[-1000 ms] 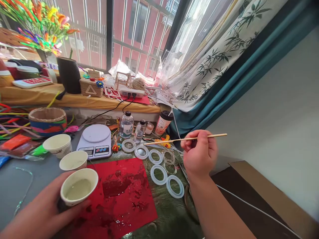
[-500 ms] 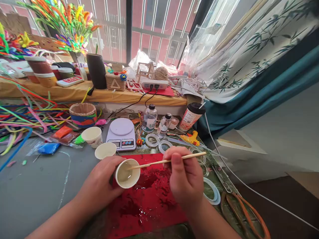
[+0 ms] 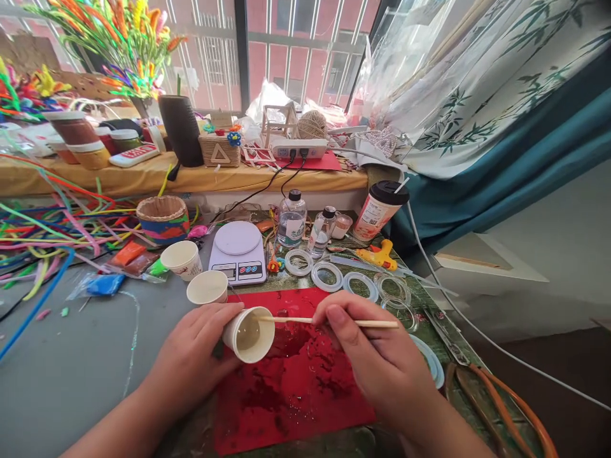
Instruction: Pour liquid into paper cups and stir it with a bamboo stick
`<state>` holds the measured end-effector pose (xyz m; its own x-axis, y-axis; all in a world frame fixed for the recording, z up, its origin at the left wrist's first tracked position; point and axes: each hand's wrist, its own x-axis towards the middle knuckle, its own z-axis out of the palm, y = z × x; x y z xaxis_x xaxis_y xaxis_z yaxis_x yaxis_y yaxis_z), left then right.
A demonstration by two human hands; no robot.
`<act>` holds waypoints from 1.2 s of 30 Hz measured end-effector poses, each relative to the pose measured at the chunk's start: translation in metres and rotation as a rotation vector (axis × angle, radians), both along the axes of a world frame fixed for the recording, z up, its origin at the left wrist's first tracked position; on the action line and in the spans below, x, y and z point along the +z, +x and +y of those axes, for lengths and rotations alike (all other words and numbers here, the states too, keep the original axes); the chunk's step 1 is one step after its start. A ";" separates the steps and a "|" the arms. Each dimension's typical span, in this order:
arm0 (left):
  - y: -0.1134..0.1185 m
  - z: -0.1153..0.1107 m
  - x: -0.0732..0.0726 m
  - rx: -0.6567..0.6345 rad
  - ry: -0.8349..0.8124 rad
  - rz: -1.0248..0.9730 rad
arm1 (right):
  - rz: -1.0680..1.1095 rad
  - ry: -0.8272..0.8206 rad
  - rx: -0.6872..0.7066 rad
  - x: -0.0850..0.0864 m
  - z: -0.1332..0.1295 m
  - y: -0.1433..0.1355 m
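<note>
My left hand (image 3: 200,343) is wrapped round a white paper cup (image 3: 263,343), tilted with its mouth toward the right. A clear, slightly yellowish liquid shows inside. Between thumb and fingers, my right hand (image 3: 367,337) pinches a thin wooden stick (image 3: 296,320); its left end reaches into the cup's mouth near the upper rim. Beneath both hands lies a red sheet (image 3: 296,407) with wet, glossy splashes. Two more paper cups stand behind the held one, a plain cup (image 3: 207,287) and a printed cup (image 3: 182,261).
Beyond the red sheet sit a kitchen scale (image 3: 237,251), clear bottles (image 3: 292,219) and several ring molds (image 3: 327,276). At right are a yellow glue gun (image 3: 379,254), orange-handled scissors (image 3: 496,401) and a lidded drink cup (image 3: 380,210). Coloured pipe cleaners (image 3: 42,222) pile up at left.
The cup has tipped further to the right. My right hand has moved right and slightly down, and the stick now lies nearly level. The view has shifted slightly.
</note>
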<state>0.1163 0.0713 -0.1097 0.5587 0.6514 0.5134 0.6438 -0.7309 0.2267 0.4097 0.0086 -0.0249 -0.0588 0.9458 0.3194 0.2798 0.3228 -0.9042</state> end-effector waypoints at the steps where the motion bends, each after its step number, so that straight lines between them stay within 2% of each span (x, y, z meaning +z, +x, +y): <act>1: -0.001 0.000 0.000 0.008 0.005 0.008 | -0.001 0.003 0.036 0.001 -0.001 -0.001; 3: -0.002 -0.001 -0.001 0.014 0.010 0.012 | -0.009 0.008 0.088 0.002 -0.002 -0.004; 10: -0.001 0.001 0.000 0.004 0.008 0.002 | -0.034 -0.023 0.064 0.000 0.001 -0.005; 16: 0.000 0.003 0.000 -0.011 -0.013 -0.012 | -0.048 0.023 0.050 -0.001 -0.001 -0.006; 24: 0.000 0.005 0.000 -0.037 0.019 -0.040 | -0.077 0.045 0.126 0.003 0.001 -0.005; 29: 0.000 0.005 -0.001 -0.054 -0.024 -0.106 | -0.065 0.033 0.114 0.000 0.002 -0.006; 36: 0.000 0.005 -0.002 -0.045 -0.003 -0.104 | -0.058 0.031 0.012 -0.005 0.000 -0.004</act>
